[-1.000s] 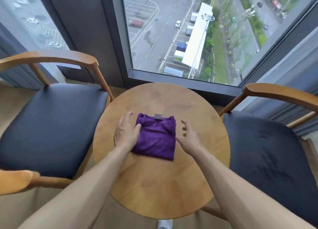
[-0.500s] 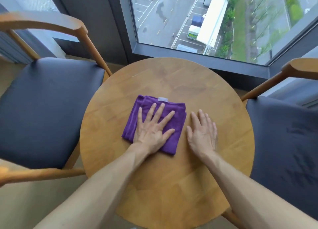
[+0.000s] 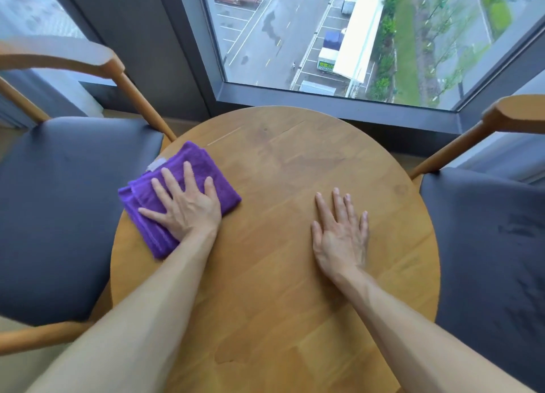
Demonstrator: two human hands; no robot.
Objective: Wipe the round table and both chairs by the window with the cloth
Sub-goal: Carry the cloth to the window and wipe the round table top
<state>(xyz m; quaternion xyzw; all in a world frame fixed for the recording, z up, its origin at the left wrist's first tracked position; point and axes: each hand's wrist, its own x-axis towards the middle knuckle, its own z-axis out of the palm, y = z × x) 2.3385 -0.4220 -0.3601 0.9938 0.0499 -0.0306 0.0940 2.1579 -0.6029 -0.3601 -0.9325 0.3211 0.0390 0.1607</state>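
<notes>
Two hands flat: left hand (image 3: pixel 188 206) presses cloth (image 3: pixel 177 195), right hand (image 3: pixel 339 236) well apart.

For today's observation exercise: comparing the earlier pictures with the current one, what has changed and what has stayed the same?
The left hand, flat on the purple cloth, has slid it from the table's middle toward its left edge. The right hand stays flat on the tabletop, and both chairs stay put.

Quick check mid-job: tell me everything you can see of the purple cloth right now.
The purple, fuzzy-looking cloth is folded into a rough square of several layers, with a small pale tag on its far-left edge. It lies flat near the left edge of the round wooden table, beside the left dark-cushioned chair. The left hand presses on it with fingers spread and straight, not curled into a grip.
</notes>
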